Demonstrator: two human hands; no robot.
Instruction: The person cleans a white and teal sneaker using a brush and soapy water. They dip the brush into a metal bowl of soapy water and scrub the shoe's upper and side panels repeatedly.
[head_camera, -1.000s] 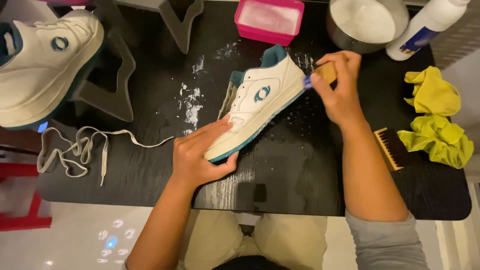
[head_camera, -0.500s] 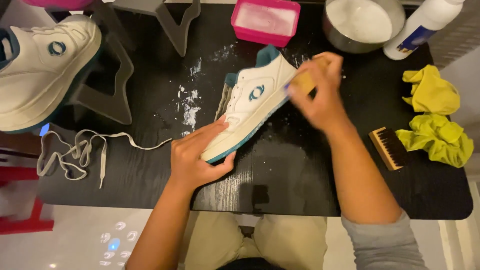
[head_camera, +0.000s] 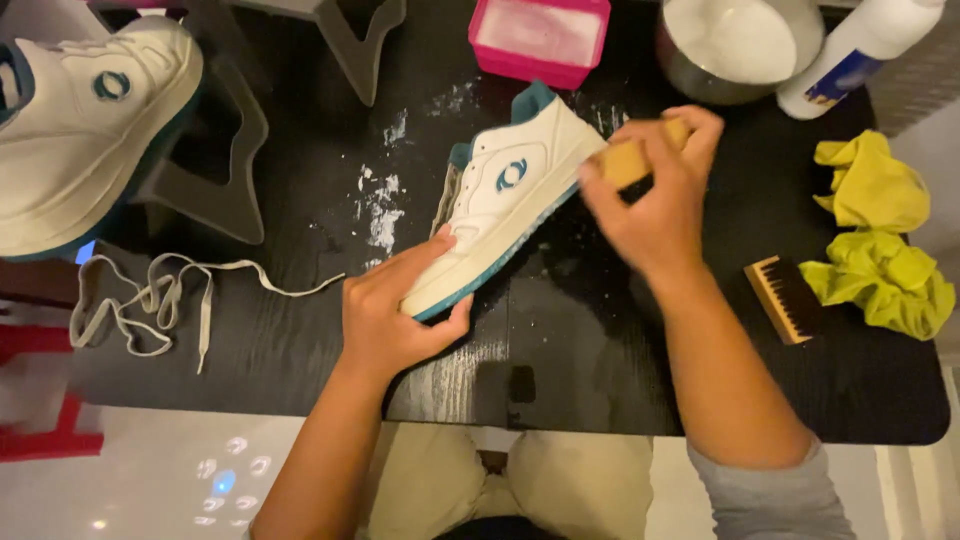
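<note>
Left hand (head_camera: 392, 312) clamped over toe of white sneaker (head_camera: 505, 195) on black counter (head_camera: 600, 350), right hand (head_camera: 655, 205) pinching tan sponge (head_camera: 628, 160) against heel side, wooden brush (head_camera: 785, 298) nearby.

Two bare hands out front, the left hand (head_camera: 385, 315) and the right hand (head_camera: 650, 205), both forearms uncovered. A grey sleeve (head_camera: 770, 495) is pushed up behind the right forearm. Below the hands, light khaki trousers (head_camera: 520, 480) show at the knees.

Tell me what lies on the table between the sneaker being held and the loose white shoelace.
In the head view, only bare black table lies between the sneaker and the shoelace. The left hand grips the sneaker's toe; white foam splatter sits farther up.
</note>
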